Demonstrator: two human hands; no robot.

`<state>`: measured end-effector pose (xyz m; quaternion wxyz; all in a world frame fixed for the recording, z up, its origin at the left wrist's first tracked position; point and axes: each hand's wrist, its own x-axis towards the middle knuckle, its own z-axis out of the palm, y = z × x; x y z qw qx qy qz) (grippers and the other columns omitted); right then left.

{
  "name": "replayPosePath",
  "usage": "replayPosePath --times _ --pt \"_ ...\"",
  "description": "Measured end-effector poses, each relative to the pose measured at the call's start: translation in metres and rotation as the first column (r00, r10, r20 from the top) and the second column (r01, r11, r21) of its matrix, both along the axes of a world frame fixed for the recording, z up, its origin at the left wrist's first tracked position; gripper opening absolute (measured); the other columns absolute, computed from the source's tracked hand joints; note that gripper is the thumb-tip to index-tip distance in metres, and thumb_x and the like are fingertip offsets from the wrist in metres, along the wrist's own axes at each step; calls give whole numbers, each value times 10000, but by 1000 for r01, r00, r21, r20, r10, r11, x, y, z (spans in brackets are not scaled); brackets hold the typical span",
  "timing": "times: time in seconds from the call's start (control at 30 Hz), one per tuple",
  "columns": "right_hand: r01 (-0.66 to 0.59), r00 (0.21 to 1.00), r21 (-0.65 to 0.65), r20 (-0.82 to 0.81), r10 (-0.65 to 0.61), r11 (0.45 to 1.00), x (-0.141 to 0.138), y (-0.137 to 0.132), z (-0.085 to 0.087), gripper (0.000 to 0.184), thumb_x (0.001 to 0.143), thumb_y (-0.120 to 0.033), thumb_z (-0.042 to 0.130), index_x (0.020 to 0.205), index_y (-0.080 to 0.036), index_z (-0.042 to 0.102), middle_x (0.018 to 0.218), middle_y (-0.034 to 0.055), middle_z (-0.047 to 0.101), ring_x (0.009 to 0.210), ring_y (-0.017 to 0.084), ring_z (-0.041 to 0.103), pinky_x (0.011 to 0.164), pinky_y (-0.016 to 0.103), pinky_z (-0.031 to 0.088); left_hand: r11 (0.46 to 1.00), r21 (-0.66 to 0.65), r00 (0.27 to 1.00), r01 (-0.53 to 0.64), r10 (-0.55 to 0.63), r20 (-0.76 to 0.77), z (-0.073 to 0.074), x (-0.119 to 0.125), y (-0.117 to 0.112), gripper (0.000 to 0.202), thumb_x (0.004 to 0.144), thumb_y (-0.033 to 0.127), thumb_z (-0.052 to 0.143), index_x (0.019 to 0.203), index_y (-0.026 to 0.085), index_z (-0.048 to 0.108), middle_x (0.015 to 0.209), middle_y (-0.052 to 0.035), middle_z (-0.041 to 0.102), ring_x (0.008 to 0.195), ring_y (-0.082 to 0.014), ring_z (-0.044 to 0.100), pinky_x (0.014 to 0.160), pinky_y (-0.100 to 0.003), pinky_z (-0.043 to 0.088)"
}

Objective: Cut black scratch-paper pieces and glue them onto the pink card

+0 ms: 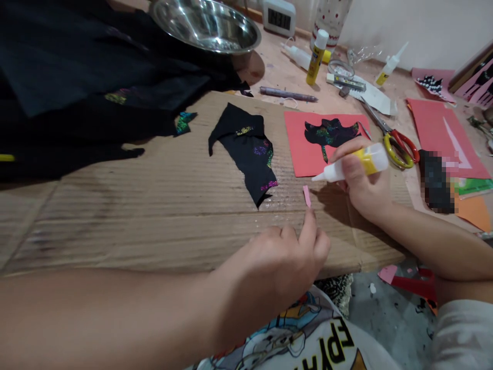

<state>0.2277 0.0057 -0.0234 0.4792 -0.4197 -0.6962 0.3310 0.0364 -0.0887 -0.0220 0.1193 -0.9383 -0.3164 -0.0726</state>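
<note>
My right hand (365, 187) is wrapped around a white glue bottle (372, 159) with a yellow label. Its nozzle points left, just above a small pink paper strip (306, 195) on the cardboard. With its fingers curled and the index finger stretched forward, my left hand (285, 252) holds the lower end of that strip against the cardboard. Behind the bottle lies a red card (298, 146) bearing a black paper cutout (327, 134) with glittery patches. A larger black cutout (246, 149) with coloured glitter lies to the left.
Cardboard (154, 221) covers the work surface. Scissors (396, 144) lie at the right near another red card (442, 123). At the back stand a metal bowl (208, 31), a glue stick (318, 56) and a digital clock (279, 18). Black material (77, 67) spreads across the left.
</note>
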Motion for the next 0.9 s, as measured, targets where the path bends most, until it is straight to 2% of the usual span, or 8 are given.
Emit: replayPosePath --times 0.07,0.1,0.27,0.53,0.9 --pt "60 991 -23 -117 -62 998 0 0 -1 443 918 -675 653 838 -243 606 698 -13 572 517 122 519 443 289 414 1000 4 1000 6 -6 13 0 0 0 181 889 190 571 1029 145 677 1284 -228 736 506 -167 623 435 -293 433" --pt "50 990 -42 -129 -55 998 -1 -1 -1 451 915 -685 650 831 -244 605 685 -15 565 499 118 505 424 289 393 1000 5 1000 5 -5 18 -1 0 0 183 887 187 568 1027 146 679 1284 -227 737 508 -169 627 434 -293 432" --pt "-145 988 -147 27 150 979 -4 -4 1 460 897 -696 662 784 -252 621 658 -3 607 542 134 559 465 302 416 1000 18 999 -22 21 25 -2 2 0 182 898 181 546 1024 154 676 1276 -220 742 509 -179 637 430 -303 428" --pt "-147 986 -286 34 163 947 -6 0 1 492 900 -720 634 781 -247 576 615 -22 564 574 143 579 513 304 454 999 27 999 -24 23 27 -2 2 -1 165 901 256 615 1007 147 677 1266 -229 745 492 -162 624 433 -296 433" --pt "-124 982 -274 103 157 954 -4 2 -3 509 900 -747 607 803 -249 563 606 -24 577 542 138 579 481 288 454 1000 20 1000 -8 8 24 -2 2 0 171 900 226 620 1022 130 693 1260 -252 739 492 -149 610 444 -275 413"
